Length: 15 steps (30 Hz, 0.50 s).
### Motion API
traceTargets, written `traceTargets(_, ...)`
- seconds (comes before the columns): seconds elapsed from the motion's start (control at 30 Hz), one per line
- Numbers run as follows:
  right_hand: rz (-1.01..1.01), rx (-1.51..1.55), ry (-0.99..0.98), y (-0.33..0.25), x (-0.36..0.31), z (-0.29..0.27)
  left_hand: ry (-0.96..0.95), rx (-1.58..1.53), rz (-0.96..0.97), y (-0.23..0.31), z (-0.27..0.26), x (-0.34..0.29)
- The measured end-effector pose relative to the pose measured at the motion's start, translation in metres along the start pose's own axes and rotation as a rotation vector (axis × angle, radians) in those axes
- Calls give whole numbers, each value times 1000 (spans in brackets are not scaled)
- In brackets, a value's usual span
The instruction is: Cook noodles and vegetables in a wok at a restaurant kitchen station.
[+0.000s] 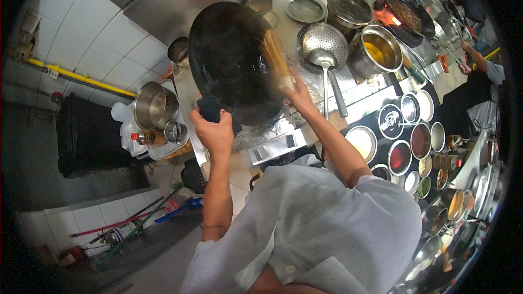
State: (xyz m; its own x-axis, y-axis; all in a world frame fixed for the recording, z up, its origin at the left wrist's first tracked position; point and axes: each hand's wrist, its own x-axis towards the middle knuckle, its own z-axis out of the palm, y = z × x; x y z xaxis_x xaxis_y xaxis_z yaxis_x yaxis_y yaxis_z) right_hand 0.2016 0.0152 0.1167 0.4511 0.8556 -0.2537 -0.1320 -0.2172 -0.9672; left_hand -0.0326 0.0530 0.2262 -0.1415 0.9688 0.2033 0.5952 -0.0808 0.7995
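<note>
A large black wok (226,62) is tilted up over the stove in front of me, its dark inside facing my way. My left hand (214,135) is closed around a dark folded cloth (210,109) at the wok's near rim; the cloth hides whether a handle lies beneath. In my right hand (298,95) is a bamboo wok brush (277,57), gripped by its pale lower end. Its bristles, smeared by motion, overlap the wok's right side; whether they touch the metal I cannot tell.
Right of the wok lie a perforated strainer (333,38) and a ladle (321,59), beside a pot of yellow liquid (376,53). A person (476,71) works beyond, near another wok (408,13) over flame. Several sauce containers (399,157) fill the right; a steel pot (155,102) stands left.
</note>
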Motion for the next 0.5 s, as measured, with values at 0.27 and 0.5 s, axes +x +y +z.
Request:
traceTargets(0.27, -208, -211, -275, -11, -15, 62, 68, 13, 411, -5, 19, -45)
traceTargets(0.5, -2, -1338, -370, 95, -31, -61, 118, -53, 152, -31, 15, -17)
